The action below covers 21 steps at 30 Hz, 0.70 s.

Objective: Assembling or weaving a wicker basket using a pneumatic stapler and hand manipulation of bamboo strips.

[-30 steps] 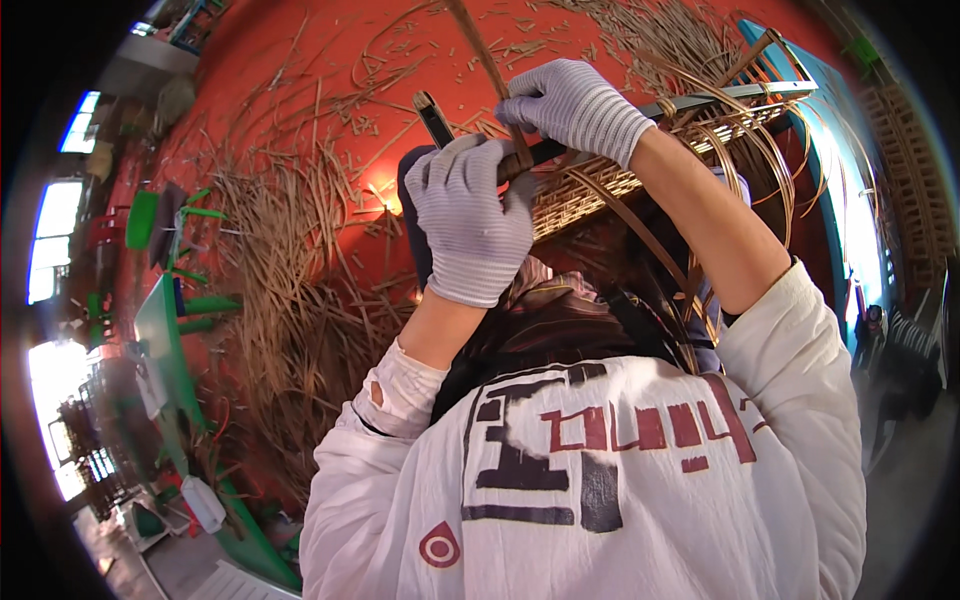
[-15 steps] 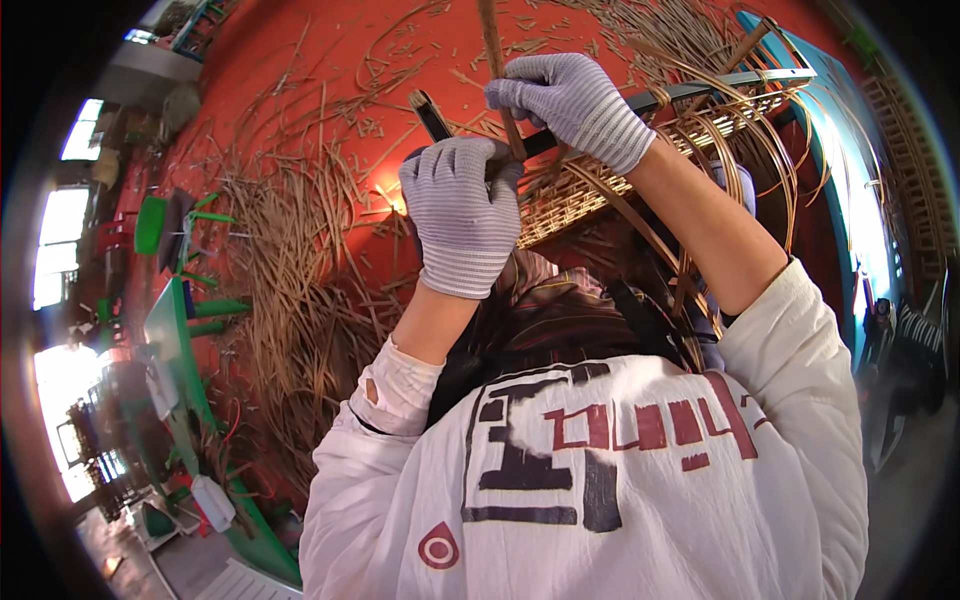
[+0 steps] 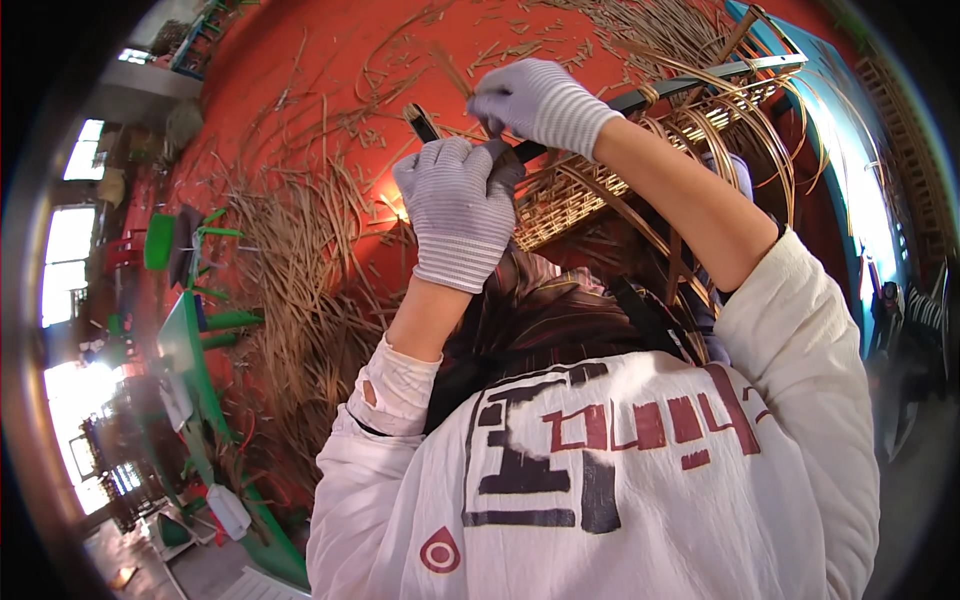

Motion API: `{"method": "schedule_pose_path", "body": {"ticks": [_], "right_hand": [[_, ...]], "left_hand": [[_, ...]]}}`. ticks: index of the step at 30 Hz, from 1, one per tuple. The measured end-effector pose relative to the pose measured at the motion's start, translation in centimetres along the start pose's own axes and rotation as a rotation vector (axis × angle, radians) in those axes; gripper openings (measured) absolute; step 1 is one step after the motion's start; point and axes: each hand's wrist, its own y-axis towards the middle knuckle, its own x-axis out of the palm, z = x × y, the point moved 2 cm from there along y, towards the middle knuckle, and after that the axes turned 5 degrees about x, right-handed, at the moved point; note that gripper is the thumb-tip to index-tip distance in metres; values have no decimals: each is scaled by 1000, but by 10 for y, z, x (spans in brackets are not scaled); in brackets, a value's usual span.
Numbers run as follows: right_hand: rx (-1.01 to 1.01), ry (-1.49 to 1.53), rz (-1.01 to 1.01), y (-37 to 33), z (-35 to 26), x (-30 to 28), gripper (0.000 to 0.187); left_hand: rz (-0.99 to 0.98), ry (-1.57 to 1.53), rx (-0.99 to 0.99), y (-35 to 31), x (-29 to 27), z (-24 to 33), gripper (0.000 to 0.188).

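Observation:
My left hand [image 3: 455,205], in a grey-and-white striped glove, is closed around a dark frame bar [image 3: 423,124], whose end sticks out beyond the fingers. Just to its right, my right hand [image 3: 540,103], gloved alike, pinches a flat brown wicker strip [image 3: 455,75]. The strip's upper part is blurred and leans to the left; its lower end meets the bar near my left thumb. A woven wicker panel [image 3: 570,205] hangs along the frame, below my right wrist. Loose strips [image 3: 778,120] curve off the frame farther right.
Cut wicker strips [image 3: 285,240] lie heaped on the red floor [image 3: 300,50] at the left, and more [image 3: 660,35] lie at the far side. A green stool [image 3: 200,380] stands to the left. A light-blue board [image 3: 850,170] rises at the right.
My right hand has shifted to the left, and the wicker strip has swung from nearly upright to a leftward lean. My left hand keeps its hold on the bar.

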Motion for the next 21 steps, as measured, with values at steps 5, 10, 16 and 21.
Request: {"method": "schedule_pose_path", "body": {"ticks": [5,10,16,21], "right_hand": [[-468,155,605,-71,-6,-12,14],[-346,48,456,-117,12,21,15],[225,763,-39,-98,22,52,22],[402,1126,-44,-99,20,58,25]], "left_hand": [[-84,-62,-91,0,-8,-1,17],[-43,-39,-67,4,-7,1,17],[-70,-70,-85,5,-8,6,17],[-98,-76,-112,2,-8,6,16]]}}
